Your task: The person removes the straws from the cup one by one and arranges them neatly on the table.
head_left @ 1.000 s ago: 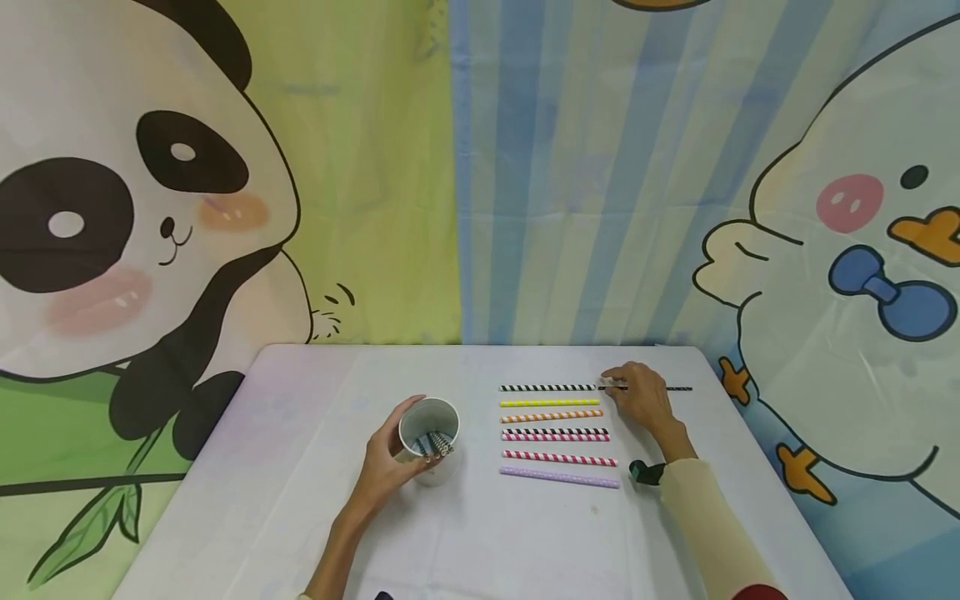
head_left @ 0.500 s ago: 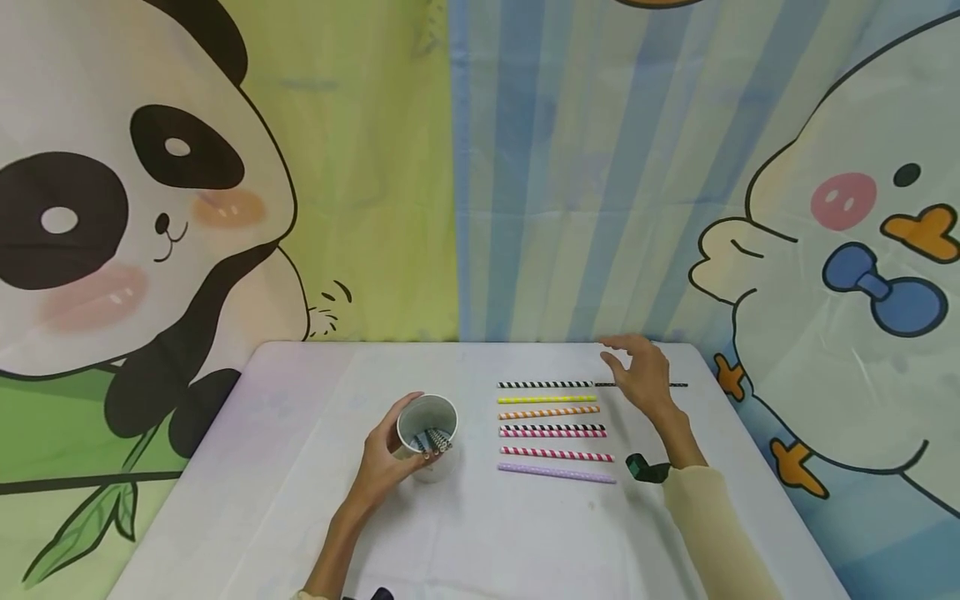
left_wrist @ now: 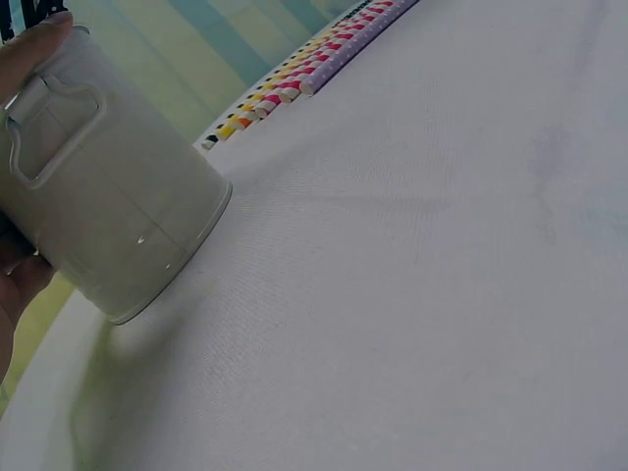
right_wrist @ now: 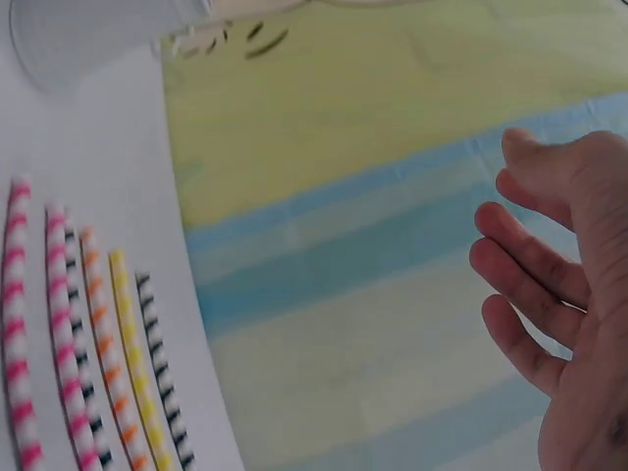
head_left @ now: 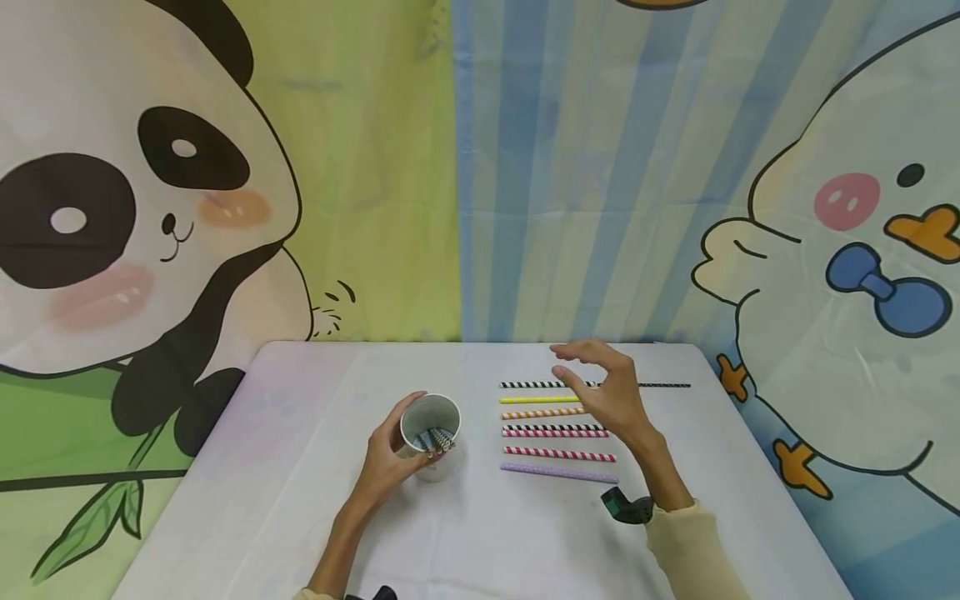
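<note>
A whitish cup [head_left: 431, 417] [left_wrist: 128, 186] is gripped by my left hand [head_left: 386, 462] [left_wrist: 25, 59], with several dark patterned straws [head_left: 435, 440] inside it. Over the far straws my right hand [head_left: 611, 396] [right_wrist: 569, 265] hangs with bent, spread fingers and nothing between them. Below it lie a black-and-white straw [head_left: 532, 385] [right_wrist: 162, 373], a yellow one [head_left: 536, 400] [right_wrist: 137, 353] and an orange one [head_left: 540, 413] [right_wrist: 110, 363]. Nearer are a black-and-white and a pink straw [head_left: 555, 433] side by side, a red-pink one [head_left: 558, 454] and a purple one [head_left: 558, 472].
A thin dark straw [head_left: 667, 385] extends at the far right, in line with the far black-and-white one. The white table [head_left: 480, 542] ends at a curtain [head_left: 547, 167] with a panda on the left and a white bird on the right.
My right hand has let go of the thin dark straw at the far right, lifted, and moved left over the row. The left hand and cup have stayed in place.
</note>
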`<state>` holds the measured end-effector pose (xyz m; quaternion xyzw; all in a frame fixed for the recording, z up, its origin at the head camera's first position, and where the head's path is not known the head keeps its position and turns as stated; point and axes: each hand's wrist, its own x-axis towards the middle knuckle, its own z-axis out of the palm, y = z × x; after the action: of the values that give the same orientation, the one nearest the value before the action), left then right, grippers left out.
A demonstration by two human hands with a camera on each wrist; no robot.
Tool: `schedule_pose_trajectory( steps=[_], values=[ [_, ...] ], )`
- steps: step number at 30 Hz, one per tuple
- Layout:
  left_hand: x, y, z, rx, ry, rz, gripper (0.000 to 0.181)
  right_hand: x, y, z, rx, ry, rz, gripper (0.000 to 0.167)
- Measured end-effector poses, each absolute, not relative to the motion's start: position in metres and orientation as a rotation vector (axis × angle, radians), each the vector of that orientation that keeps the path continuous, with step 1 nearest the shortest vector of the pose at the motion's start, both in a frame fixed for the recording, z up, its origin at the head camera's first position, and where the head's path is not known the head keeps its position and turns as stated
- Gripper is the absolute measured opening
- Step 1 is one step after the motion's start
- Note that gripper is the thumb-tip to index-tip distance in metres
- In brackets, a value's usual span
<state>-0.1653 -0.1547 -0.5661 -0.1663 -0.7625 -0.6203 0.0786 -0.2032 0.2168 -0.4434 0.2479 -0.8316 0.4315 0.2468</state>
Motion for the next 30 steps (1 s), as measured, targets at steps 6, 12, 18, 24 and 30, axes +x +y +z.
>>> schedule_pose_trajectory(
  steps=[6,12,18,24,30],
  values=[
    [-0.165,-0.156,-0.564,-0.506,-2.283,-1.866,0.100,-0.186,0.180,-0.439,0.850,-2.197,1.250,0.037],
    [-0.164,-0.155,-0.564,-0.521,-2.277,-1.871,0.098,-0.173,0.148,-0.437,0.964,-2.149,1.298,0.041],
    [-0.163,-0.155,-0.564,-0.534,-2.276,-1.873,0.097,-0.163,0.118,-0.442,1.094,-2.117,1.209,0.049],
    [-0.164,-0.156,-0.566,-0.577,-2.258,-1.875,0.091,-0.156,0.091,-0.456,1.180,-2.128,1.035,0.047],
    [-0.165,-0.157,-0.568,-0.613,-2.225,-1.887,0.087,-0.154,0.075,-0.466,1.192,-2.153,0.946,0.037]
  ],
)
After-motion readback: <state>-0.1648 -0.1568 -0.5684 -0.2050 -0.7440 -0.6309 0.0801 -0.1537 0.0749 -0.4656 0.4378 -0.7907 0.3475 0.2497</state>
